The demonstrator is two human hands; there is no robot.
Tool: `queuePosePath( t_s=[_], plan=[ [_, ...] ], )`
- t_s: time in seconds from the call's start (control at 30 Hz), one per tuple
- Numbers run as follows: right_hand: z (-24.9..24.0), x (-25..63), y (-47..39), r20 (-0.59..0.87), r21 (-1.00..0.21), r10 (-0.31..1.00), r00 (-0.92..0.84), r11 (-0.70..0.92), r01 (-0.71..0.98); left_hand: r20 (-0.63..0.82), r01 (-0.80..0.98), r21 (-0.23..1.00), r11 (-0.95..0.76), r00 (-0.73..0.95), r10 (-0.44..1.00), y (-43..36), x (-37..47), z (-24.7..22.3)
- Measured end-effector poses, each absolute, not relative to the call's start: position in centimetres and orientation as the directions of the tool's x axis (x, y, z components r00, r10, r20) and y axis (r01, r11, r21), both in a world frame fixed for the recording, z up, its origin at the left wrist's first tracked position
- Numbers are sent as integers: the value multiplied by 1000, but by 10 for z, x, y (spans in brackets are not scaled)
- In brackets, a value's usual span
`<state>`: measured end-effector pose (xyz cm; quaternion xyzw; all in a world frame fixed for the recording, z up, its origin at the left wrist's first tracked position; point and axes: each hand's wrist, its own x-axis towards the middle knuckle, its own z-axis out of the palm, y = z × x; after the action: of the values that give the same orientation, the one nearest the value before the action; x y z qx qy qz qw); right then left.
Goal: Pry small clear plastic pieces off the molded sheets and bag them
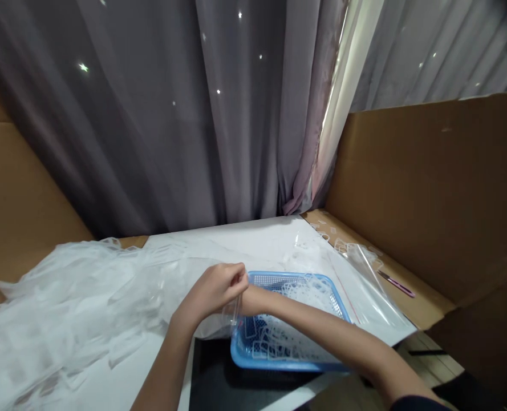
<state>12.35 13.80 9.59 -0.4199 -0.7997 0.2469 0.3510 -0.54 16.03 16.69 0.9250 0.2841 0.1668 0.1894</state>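
Observation:
My left hand [224, 283] is closed in a pinch on the rim of a clear plastic bag [210, 328]. Crossing over the blue basket [238, 357], my right arm reaches into the bag's mouth. Only the wrist and back part of my right hand [250, 301] show; its fingers are hidden behind the left hand and the bag. Many small white plastic frame-shaped pieces [296, 339] fill the basket under my right forearm.
A heap of filmy white pieces [65, 297] covers the left side. At right lie a flat clear plastic bag [368, 285], a pink-handled cutter [396, 283] and several loose frame pieces [343, 245]. Cardboard walls [428, 200] flank the white table [231, 240]; a grey curtain [150, 114] hangs behind.

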Motion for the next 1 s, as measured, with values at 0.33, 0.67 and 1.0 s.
queuePosePath(
  t_s=[0.33, 0.67, 1.0],
  plan=[
    [88, 252, 31, -149, -433, 947, -286, 197, 880, 157, 470, 504, -724, 775, 613, 161, -7, 169],
    [72, 234, 49, -75, -148, 916, -394, 381, 913, 132, 491, 491, -720, 775, 619, 160, -6, 170],
    [71, 201, 79, 215, -387, 902, -375, 431, 815, 38, 590, 410, -696, 751, 659, 157, -10, 171]
  ],
)
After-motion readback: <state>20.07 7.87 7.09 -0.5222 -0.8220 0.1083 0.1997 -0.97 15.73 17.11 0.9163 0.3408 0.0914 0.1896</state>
